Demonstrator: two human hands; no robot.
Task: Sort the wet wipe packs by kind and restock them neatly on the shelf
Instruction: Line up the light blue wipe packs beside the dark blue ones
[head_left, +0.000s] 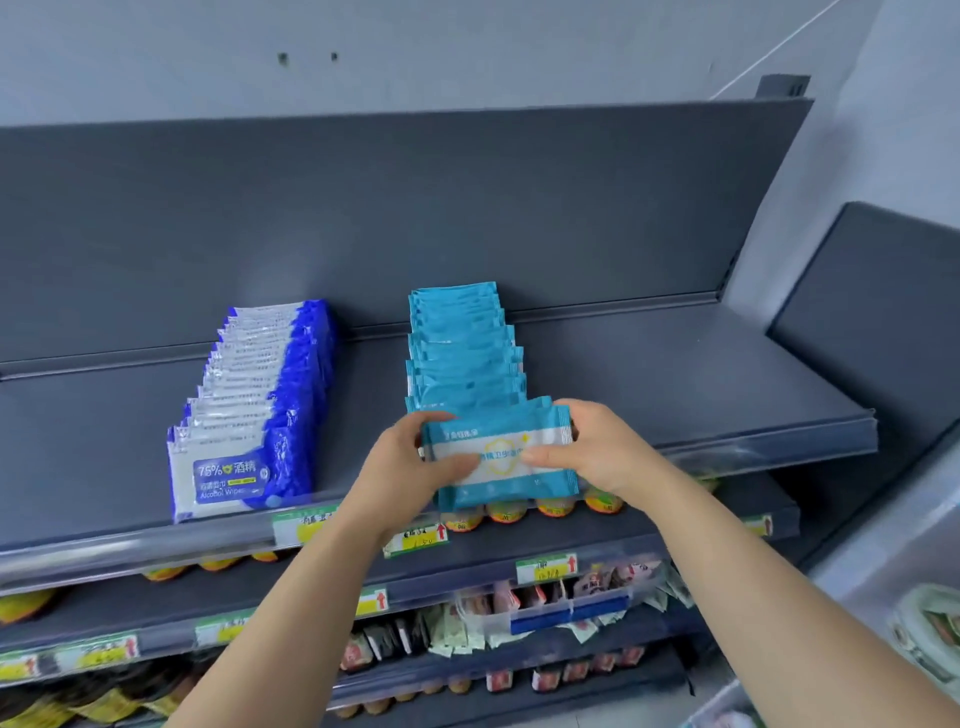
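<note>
Shelving (675, 374) in dark grey fills my view. Its top tier carries two rows set well apart. On the left is a blue-and-white row of alcohol wipe packs (249, 410), standing on edge from the back panel to the front lip. Near the middle is a teal row (462, 348), also on edge. Lower tiers hold snacks behind yellow price tags (415, 538).

At the front of the teal row I hold one teal pack (501, 452), printed face toward me and slightly tilted. Its lower edge overlaps the shelf's front lip in my view, and I cannot tell whether it rests on the tier. My left hand (410, 457) grips its left end and my right hand (597, 447) its right end. My fingers curl behind the pack and both thumbs (540, 457) press on the front panel.

I judge the step to be seating this pack as the front one of its kind. To do it well, I would clear the lip, stand the pack upright and ease it back flush against its neighbour, with the ends in line. The packs behind drift slightly sideways toward the front, so I would square the row between both palms before letting go. Soft film slumps and creases, so a light squeeze should serve better than a hard one.
</note>
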